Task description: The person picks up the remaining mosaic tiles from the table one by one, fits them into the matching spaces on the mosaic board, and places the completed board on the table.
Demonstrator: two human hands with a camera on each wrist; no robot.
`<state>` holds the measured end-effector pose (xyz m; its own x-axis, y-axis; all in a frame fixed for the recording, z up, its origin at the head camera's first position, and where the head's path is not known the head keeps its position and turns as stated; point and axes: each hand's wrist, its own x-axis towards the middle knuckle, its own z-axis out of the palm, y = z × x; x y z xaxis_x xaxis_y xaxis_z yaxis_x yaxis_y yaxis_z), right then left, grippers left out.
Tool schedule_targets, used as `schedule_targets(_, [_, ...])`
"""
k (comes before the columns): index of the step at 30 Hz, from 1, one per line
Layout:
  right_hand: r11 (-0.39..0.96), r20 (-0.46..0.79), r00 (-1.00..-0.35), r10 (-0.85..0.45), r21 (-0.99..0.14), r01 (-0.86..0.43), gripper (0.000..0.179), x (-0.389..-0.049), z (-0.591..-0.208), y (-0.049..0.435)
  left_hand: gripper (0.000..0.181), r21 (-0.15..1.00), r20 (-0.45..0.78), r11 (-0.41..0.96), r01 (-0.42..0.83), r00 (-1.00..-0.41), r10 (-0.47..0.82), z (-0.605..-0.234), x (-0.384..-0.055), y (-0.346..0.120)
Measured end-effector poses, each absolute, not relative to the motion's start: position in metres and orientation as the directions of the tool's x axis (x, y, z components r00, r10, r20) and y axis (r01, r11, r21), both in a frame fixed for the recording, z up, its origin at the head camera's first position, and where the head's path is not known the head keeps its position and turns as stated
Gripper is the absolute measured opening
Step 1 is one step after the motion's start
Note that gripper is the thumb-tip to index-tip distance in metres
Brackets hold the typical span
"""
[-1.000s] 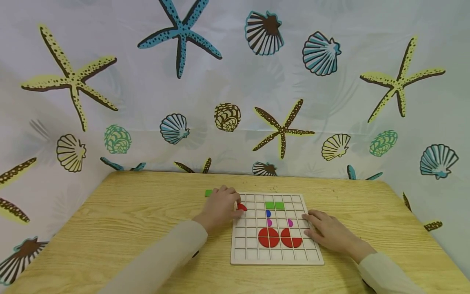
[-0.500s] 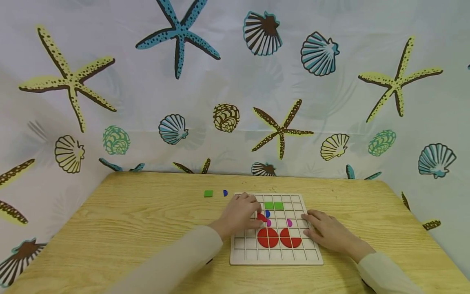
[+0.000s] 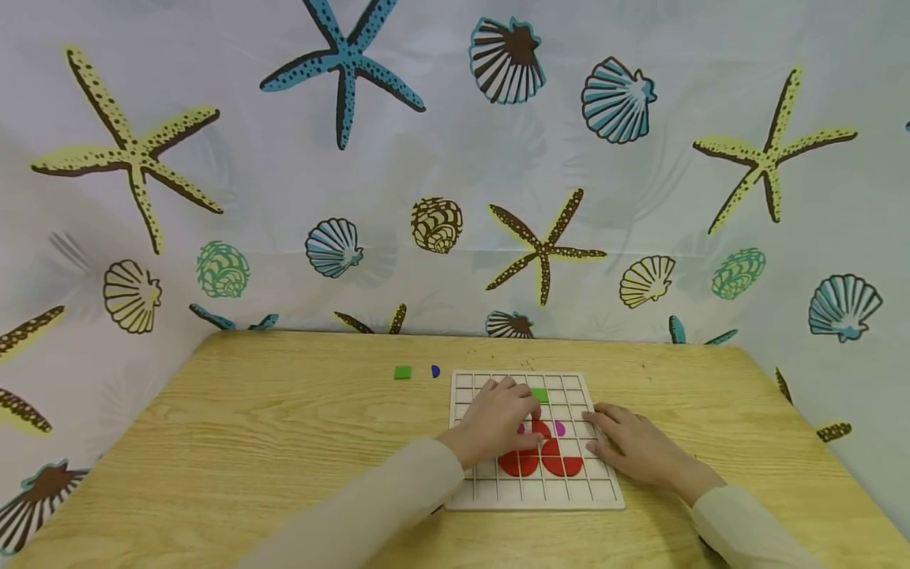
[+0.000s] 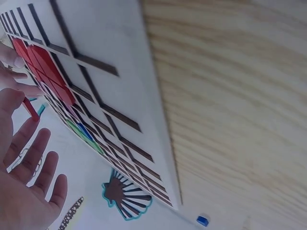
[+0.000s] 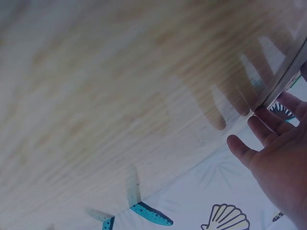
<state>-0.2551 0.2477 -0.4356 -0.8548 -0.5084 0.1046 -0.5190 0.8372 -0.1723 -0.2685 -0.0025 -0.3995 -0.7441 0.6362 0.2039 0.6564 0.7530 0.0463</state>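
My left hand is over the middle of a white gridded board. Thumb and index finger pinch a red quarter-circle piece, seen edge-on as a thin red piece above the board in the left wrist view. Just below that hand lie a red disc, partly covered by it, and a three-quarter red disc. A magenta half-circle and a green square show beside the fingers; other pieces are mostly hidden behind the hand. My right hand rests fingertips and thumb on the board's right edge.
Beyond the board's upper left corner, a loose green square and a blue half-circle lie on the wooden table. A white curtain printed with starfish and shells encloses the table's back and sides.
Carrying the red quarter-circle, my left hand has moved right from the board's left edge to its middle, uncovering the loose blue half-circle. My right hand has stayed at the right edge.
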Motion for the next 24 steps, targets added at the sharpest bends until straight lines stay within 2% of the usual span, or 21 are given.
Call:
schedule_targets(5, [0.833,0.113,-0.848,-0.517,-0.161,-0.529,0.048,-0.256,-0.435,0.248,0.027,0.022,0.18,0.758,0.652,-0.748,0.639,-0.399,-0.266,0.012])
schedule_targets(14, [0.828,0.118,-0.844,-0.523,-0.166,-0.536,0.049,-0.255,-0.434,0.248,0.027,-0.004,0.209,0.724,0.69,-0.707,0.676,-0.405,-0.263,0.029])
schedule_targets(24, [0.82,0.135,-0.837,-0.531,-0.168,-0.548,0.046,-0.253,-0.432,0.246,0.027,-0.021,0.184,0.745,0.666,-0.73,0.658,-0.411,-0.264,0.039])
